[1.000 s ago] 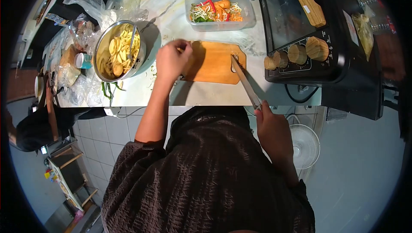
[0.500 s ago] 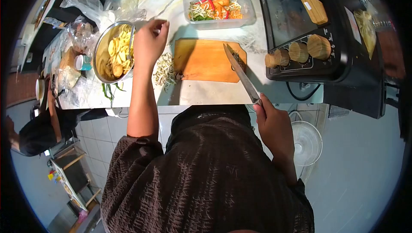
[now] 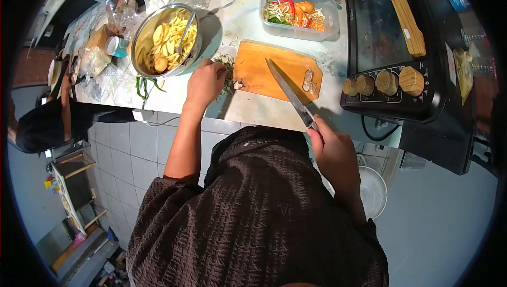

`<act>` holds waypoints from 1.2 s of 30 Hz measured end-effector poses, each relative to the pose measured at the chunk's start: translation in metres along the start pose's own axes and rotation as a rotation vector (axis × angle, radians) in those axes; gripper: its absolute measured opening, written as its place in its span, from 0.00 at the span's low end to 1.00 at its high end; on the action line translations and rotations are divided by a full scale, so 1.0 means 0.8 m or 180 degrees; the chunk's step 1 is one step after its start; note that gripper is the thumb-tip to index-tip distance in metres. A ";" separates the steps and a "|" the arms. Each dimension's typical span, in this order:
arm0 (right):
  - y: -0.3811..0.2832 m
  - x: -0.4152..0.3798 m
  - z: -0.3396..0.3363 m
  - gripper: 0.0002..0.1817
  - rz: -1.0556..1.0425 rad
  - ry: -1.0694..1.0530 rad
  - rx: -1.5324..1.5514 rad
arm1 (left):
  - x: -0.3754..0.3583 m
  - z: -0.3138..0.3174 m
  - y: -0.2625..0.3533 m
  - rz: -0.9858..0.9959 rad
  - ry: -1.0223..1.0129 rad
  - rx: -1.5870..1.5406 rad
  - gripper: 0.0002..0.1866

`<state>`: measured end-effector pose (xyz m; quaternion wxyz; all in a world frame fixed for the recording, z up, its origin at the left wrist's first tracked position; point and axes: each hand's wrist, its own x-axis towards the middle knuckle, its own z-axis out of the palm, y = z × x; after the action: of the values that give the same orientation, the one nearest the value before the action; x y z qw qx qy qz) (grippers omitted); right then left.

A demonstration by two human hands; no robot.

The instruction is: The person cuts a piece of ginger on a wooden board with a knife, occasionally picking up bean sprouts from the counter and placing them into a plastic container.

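Observation:
My right hand (image 3: 332,147) grips the handle of a kitchen knife (image 3: 288,91), its blade slanting up and left over the wooden cutting board (image 3: 269,70). My left hand (image 3: 206,83) is at the board's left side with its fingers curled, touching a pile of bean sprout scraps (image 3: 227,65). What those fingers hold, if anything, is hidden. A small brownish piece (image 3: 308,80) lies on the right end of the board. To the left stands a metal bowl (image 3: 136,49) of yellow cut pieces (image 3: 171,39) with a spoon (image 3: 186,31) in it.
A clear plastic container (image 3: 301,32) with sprouts and red and orange vegetables stands behind the board. A black appliance (image 3: 391,97) with wooden knobs is at right. Green stalks (image 3: 142,89) lie by the bowl. Another person (image 3: 45,123) is at far left.
My left hand has come down from beside the bowl to the sprout scraps. The view has shifted, so the counter's things appear displaced. The knife stays in my right hand.

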<state>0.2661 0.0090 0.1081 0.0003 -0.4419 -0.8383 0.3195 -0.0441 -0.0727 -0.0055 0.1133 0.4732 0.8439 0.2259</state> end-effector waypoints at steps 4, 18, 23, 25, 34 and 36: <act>0.000 -0.001 -0.001 0.18 0.0017 0.0005 0.0014 | 0.000 0.005 -0.002 -0.0015 -0.0011 0.0207 0.07; 0.008 -0.001 0.000 0.18 -0.0126 0.0159 0.0096 | -0.003 -0.021 0.011 -0.0551 0.0401 -0.2267 0.11; 0.007 -0.005 -0.003 0.18 0.0084 0.0077 0.0090 | 0.002 -0.004 0.025 -0.0524 -0.0111 -0.2792 0.15; 0.016 -0.006 -0.001 0.19 0.0004 0.0166 0.0030 | 0.007 0.007 0.040 -0.0512 -0.0161 -0.2883 0.13; 0.031 -0.019 -0.004 0.20 0.0336 0.0218 0.0123 | 0.019 0.067 0.083 -0.0614 -0.0631 -0.2399 0.09; 0.035 -0.020 -0.001 0.20 0.0355 0.0220 0.0131 | 0.016 0.070 0.088 -0.0340 -0.0477 -0.1761 0.11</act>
<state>0.2964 0.0087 0.0983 0.0205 -0.4985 -0.8051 0.3207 0.0241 -0.0146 -0.0194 0.3118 0.3946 0.7633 0.4056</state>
